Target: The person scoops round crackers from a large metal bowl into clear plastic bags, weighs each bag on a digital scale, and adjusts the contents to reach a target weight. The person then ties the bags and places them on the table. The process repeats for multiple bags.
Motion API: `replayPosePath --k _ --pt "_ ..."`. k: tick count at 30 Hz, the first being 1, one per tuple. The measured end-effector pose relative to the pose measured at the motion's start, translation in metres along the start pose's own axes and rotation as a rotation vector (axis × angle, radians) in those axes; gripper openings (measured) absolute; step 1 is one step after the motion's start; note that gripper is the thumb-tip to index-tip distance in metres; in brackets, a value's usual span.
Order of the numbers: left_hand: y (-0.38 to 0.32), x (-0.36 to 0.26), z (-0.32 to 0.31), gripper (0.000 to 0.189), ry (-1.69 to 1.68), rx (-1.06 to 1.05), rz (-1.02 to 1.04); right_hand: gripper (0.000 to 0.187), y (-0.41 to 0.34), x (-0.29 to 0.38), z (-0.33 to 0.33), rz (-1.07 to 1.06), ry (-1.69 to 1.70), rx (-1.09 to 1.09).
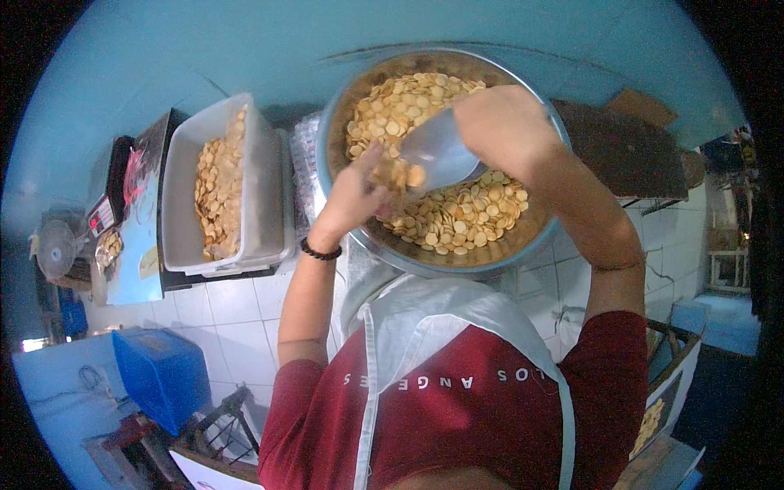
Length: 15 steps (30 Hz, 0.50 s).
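A wide metal basin point(392, 254) in front of me holds a heap of small round pale-yellow crackers point(465, 214). My right hand point(508, 125) grips a metal scoop point(438, 150) over the basin, its mouth pointing down and left. Crackers lie at the scoop's mouth. My left hand point(358, 196), with a dark beaded bracelet point(321, 250) at the wrist, has its fingers spread around these blurred crackers. Motion blur hides whether it grips them, or whether a clear bag surrounds them.
Left of the basin stands a translucent plastic bin point(263, 202) with more crackers. Beyond it are a digital scale point(103, 215), a filled clear bag point(110, 245) and a small fan point(55, 244). A blue plastic container point(162, 373) sits lower left. A dark brown surface point(618, 150) lies right.
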State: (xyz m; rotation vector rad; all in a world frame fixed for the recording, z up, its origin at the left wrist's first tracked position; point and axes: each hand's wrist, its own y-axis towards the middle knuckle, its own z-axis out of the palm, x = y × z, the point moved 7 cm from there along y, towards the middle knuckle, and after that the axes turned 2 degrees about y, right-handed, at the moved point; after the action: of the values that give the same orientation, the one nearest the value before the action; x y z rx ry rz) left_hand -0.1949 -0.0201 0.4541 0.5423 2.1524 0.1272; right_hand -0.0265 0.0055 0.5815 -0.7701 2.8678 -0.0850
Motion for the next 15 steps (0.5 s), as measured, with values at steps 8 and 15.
replayPosePath --k 8,15 --pt "-0.061 -0.027 -0.199 0.060 -0.225 -0.713 -0.174 0.024 -0.028 -0.093 0.045 0.410 0.023 -0.173" --pt "-0.164 0.064 -0.252 0.066 0.148 -0.991 -0.292 0.021 -0.078 -0.143 0.241 0.391 -0.178 0.078"
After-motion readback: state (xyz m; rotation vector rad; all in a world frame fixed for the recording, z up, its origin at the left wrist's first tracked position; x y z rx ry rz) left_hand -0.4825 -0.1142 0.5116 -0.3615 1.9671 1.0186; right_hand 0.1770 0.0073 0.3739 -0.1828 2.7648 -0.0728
